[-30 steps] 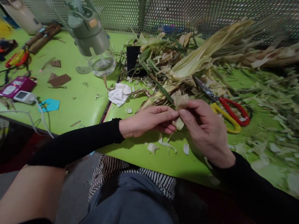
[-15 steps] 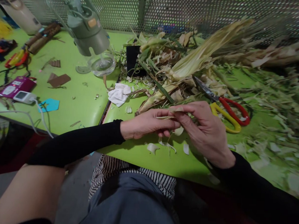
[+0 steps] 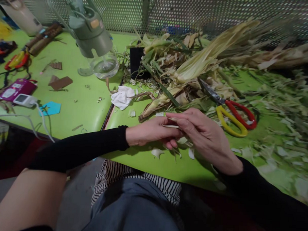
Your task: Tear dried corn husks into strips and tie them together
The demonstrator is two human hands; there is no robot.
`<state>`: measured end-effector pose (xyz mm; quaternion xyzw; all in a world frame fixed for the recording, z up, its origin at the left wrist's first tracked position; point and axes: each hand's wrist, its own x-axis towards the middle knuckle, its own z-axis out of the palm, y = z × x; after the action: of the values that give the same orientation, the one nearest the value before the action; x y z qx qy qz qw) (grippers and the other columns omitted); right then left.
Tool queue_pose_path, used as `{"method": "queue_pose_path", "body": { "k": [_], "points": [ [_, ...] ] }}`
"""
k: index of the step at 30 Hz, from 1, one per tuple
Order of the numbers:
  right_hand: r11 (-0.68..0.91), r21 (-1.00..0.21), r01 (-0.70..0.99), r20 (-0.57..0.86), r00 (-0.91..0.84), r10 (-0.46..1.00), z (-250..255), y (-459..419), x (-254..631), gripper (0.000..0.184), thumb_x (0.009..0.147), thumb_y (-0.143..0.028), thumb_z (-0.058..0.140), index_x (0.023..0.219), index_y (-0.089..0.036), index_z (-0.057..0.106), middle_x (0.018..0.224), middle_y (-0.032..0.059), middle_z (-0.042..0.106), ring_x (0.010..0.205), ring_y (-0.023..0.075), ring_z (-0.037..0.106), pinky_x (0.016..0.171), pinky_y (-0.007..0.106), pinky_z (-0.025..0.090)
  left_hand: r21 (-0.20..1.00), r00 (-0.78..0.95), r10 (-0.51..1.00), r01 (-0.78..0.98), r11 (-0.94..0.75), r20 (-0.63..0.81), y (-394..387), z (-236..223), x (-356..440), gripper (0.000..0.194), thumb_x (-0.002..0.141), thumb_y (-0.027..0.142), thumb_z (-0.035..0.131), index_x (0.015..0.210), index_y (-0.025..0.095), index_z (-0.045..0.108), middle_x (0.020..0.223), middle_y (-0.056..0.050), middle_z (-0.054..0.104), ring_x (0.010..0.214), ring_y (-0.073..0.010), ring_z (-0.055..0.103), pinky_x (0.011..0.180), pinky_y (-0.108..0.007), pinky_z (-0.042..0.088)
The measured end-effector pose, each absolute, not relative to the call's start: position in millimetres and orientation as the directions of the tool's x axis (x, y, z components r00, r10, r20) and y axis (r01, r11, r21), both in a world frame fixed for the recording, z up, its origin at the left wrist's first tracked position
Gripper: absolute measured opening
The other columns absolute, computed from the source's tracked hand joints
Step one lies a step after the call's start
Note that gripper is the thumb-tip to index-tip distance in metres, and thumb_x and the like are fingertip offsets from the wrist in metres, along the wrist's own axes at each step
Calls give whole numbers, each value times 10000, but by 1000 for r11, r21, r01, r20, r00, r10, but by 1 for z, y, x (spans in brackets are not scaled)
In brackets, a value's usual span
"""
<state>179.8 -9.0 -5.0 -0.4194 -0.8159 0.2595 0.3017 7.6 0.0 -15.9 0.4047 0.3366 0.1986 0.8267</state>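
Note:
My left hand (image 3: 152,130) is closed, its thumb pressing a thin pale strip of corn husk (image 3: 172,126). Against its fingertips my right hand (image 3: 205,138) is also closed, thumb and fingers pinched on the husk, whose far end is hidden. Under the hands, small pale husk scraps (image 3: 157,152) lie on the green table (image 3: 132,155). Just beyond them is a heap of dry corn husks (image 3: 194,69). Scissors (image 3: 232,119) with one red and one yellow handle loop rest beside my right hand, blades toward the heap.
A crumpled white tissue (image 3: 122,97), a clear-based green bottle (image 3: 94,38) and a black box (image 3: 136,62) stand or lie beyond my left hand. Farther left are a purple device (image 3: 18,89) with a white cable, and brown pieces (image 3: 60,83). Shredded leaves (image 3: 278,117) spread right; a perforated screen (image 3: 173,14) backs the table.
My right hand has shifted slightly left and down, its fingers now flatter over my left fingertips. The husk strip has turned a little between them. The scissors have moved very slightly.

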Motion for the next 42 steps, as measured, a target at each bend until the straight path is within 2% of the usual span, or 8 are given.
{"method": "queue_pose_path", "body": {
  "k": [7, 12, 16, 20, 23, 29, 35, 42],
  "points": [
    [473, -729, 495, 309, -379, 872, 2, -8, 186, 172, 939, -436, 640, 966, -348, 785, 906, 21, 726, 857, 233, 674, 791, 409, 538, 756, 663, 625, -134, 641, -412, 4, -16, 6, 82, 940, 61, 537, 892, 114, 576, 657, 43, 581, 517, -24, 571, 575, -176, 487],
    [609, -604, 514, 354, -512, 783, 12, -1, 192, 157, 936, -440, 633, 863, -349, 739, 826, 7, 750, 795, 258, 678, 772, 461, 518, 713, 580, 670, -205, 670, -463, 6, -16, 5, 113, 947, 115, 566, 835, 126, 573, 637, 41, 570, 528, -22, 528, 567, -160, 428],
    [669, -498, 551, 345, -582, 736, 15, 4, 193, 150, 934, -409, 615, 831, -355, 711, 815, -12, 770, 775, 268, 694, 795, 488, 493, 740, 534, 733, -265, 618, -420, 5, -14, 5, 98, 905, 72, 597, 817, 115, 605, 672, 44, 565, 577, -21, 484, 599, -162, 384],
    [685, -459, 566, 337, -603, 723, 14, 5, 195, 123, 920, -350, 608, 833, -355, 695, 809, -13, 763, 767, 272, 687, 796, 488, 463, 764, 521, 761, -281, 581, -388, 3, -15, 6, 47, 870, 92, 648, 833, 112, 625, 710, 34, 576, 611, -33, 477, 631, -189, 380],
    [691, -435, 578, 370, -585, 722, 11, 4, 195, 95, 899, -287, 610, 850, -342, 670, 789, -2, 733, 783, 279, 664, 792, 479, 448, 771, 520, 771, -295, 565, -367, 4, -16, 7, 38, 865, 102, 656, 845, 113, 626, 764, 18, 607, 660, -43, 536, 710, -207, 432],
    [676, -411, 612, 396, -547, 737, 9, 1, 196, 60, 862, -265, 626, 864, -314, 591, 790, 17, 689, 809, 299, 645, 790, 482, 450, 739, 540, 752, -313, 597, -379, 3, -15, 7, 193, 860, -48, 507, 903, 109, 610, 765, 2, 660, 695, -59, 627, 827, -255, 489],
    [669, -450, 592, 372, -557, 743, 12, 3, 196, 65, 888, -316, 619, 869, -318, 557, 820, 23, 678, 800, 290, 636, 764, 481, 466, 765, 575, 765, -341, 547, -290, 0, -19, 5, 206, 799, -23, 661, 946, 117, 623, 799, 4, 684, 720, -66, 626, 826, -261, 483],
    [697, -426, 577, 364, -596, 716, 15, 4, 201, 39, 910, -355, 610, 895, -324, 592, 824, 23, 688, 811, 297, 640, 783, 479, 457, 768, 587, 763, -345, 539, -271, 3, -25, 4, 205, 814, 78, 711, 995, 128, 628, 833, -4, 680, 755, -79, 623, 845, -273, 477]
  ]
}}
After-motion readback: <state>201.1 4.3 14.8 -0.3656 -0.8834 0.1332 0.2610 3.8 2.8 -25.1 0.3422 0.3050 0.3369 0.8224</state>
